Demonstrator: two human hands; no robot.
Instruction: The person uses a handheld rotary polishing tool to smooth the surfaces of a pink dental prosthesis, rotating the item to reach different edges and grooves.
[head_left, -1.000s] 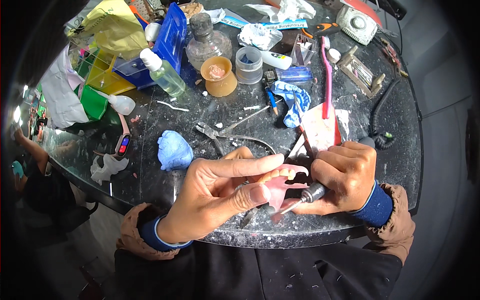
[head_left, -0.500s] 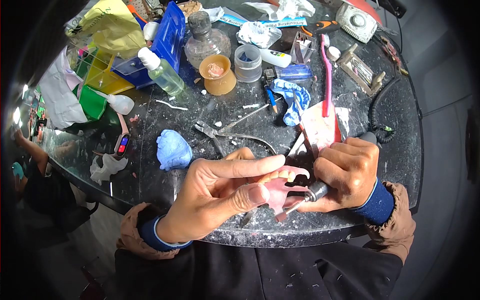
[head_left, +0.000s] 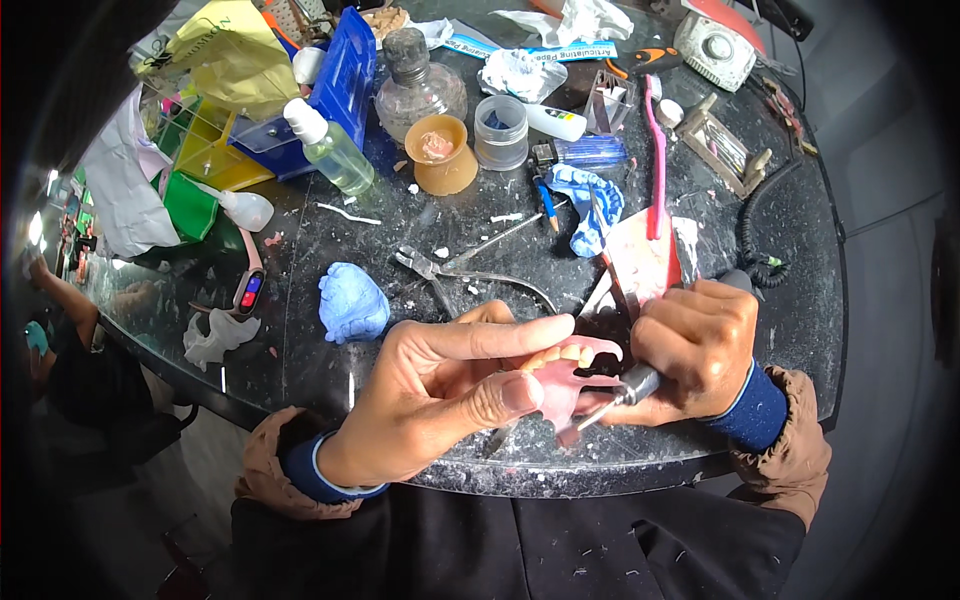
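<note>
Little moved since earlier frame: both hands stay at near table edge [head_left: 300, 390], same pose. Left hand [head_left: 440, 400] pinches pink denture [head_left: 565, 380] between thumb and fingers, teeth facing far side. Right hand [head_left: 695, 345] closed around metal handpiece [head_left: 625, 390]; long axis slants right-far to left-near, tip touching denture. Pliers [head_left: 450, 268], blue mould [head_left: 352, 302] farther left.

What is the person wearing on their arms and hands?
Both hands are bare, with no gloves or rings in view. The left hand comes out of a brown jacket sleeve with a dark blue ribbed cuff edged by a thin pale line. The right hand has the same: a blue cuff under a rumpled brown sleeve.
</note>
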